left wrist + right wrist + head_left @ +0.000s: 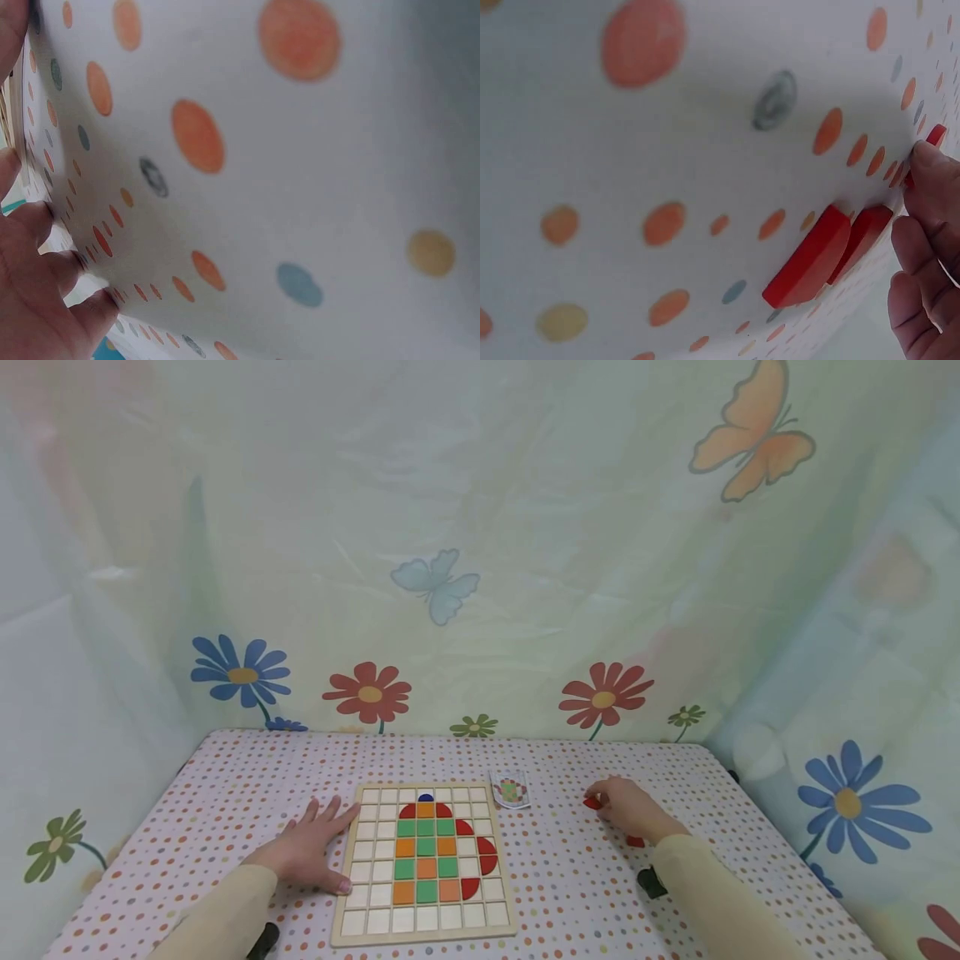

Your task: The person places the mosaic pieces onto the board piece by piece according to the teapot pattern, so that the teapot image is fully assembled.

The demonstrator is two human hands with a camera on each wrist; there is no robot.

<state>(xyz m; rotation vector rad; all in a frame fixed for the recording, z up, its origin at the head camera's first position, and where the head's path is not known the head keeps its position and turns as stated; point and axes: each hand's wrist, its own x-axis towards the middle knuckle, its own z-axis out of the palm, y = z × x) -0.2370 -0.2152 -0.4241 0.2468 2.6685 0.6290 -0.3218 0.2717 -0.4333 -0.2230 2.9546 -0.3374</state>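
Note:
My left hand (311, 852) rests with spread fingers at the left edge of a wooden grid board (345, 932), its thumb and index finger at the frame. On the board, green tiles (426, 846), orange tiles (405, 847) and red curved tiles (487, 864) form a figure, with a blue tile (426, 797) at the top. Right of the board, my right hand (626, 806) pinches a red tile (592, 802) at the tabletop; in the right wrist view the fingers partly hide this red tile (936, 135).
A small picture card (511, 790) with a similar figure lies by the board's upper right corner. Two more red tiles (810, 259) lie close together beside my right hand. The dotted tabletop (558, 877) meets a flowered curtain (487, 635) at the back.

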